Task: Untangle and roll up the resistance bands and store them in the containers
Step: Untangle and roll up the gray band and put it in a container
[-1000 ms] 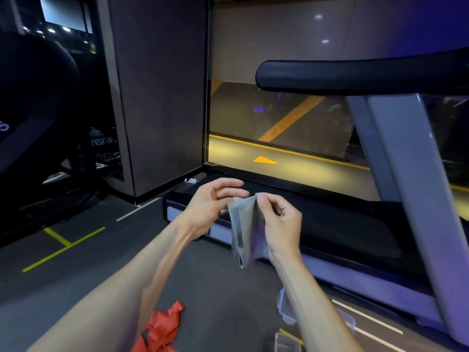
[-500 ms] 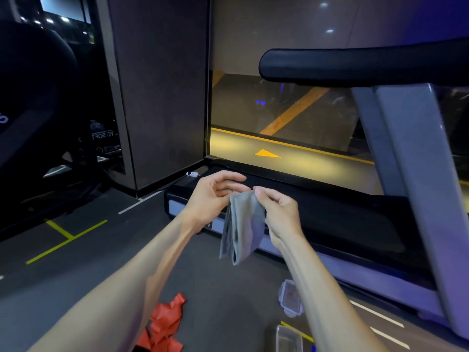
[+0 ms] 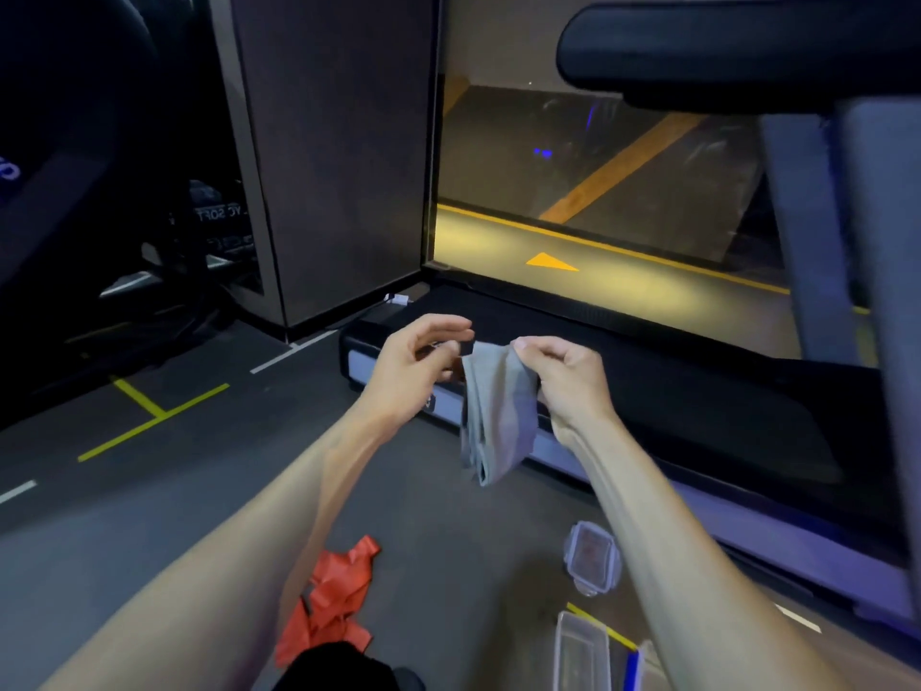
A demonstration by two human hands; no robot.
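Note:
A grey resistance band hangs folded in front of me, above the floor. My right hand pinches its top right edge between thumb and fingers. My left hand is at the band's top left corner, thumb and forefinger closing on it. A crumpled red resistance band lies on the floor under my left forearm. A small clear container with a clip lid and something red inside sits on the floor by the treadmill. A second clear container stands open at the bottom edge.
A treadmill with a black deck runs along the right, its handrail overhead. A dark pillar and gym machines stand at the left. Yellow and white tape lines mark the grey floor. A black shape sits at the bottom.
Both hands have spread apart a little, opening the top of the grey band. The view has tilted down, so the containers and red band show more fully.

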